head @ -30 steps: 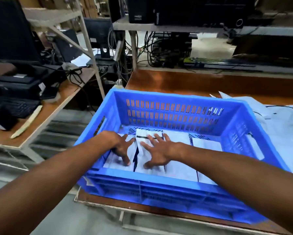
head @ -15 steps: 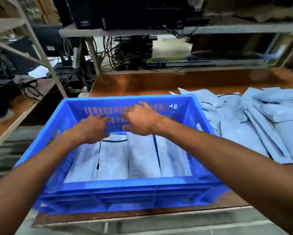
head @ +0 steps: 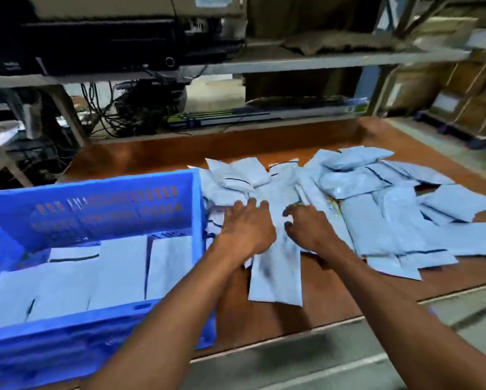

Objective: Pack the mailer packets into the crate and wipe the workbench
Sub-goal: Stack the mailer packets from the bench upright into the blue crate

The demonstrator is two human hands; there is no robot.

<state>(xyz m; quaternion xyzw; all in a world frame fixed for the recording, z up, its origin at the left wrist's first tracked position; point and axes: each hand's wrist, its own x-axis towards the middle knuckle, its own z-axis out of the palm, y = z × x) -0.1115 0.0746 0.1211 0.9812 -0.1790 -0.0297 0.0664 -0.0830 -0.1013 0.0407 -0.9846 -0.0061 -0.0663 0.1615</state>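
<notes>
The left hand (head: 246, 229) lies flat on a long packet (head: 275, 277) that sticks out of the pile (head: 376, 209) on the desk (head: 264, 319). The right hand (head: 309, 228) is close beside it, fingers curled at the packet's side; it is too blurry to tell if they grip. I think this packet goes in next. The crate (head: 95, 185) sits just left, so the trip is short. Packets in it (head: 118, 271) lie flat in a row, likely to save room.

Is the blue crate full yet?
Not full. Mailer packets lie in a flat layer low in the crate; the slotted walls above them stand bare.
</notes>
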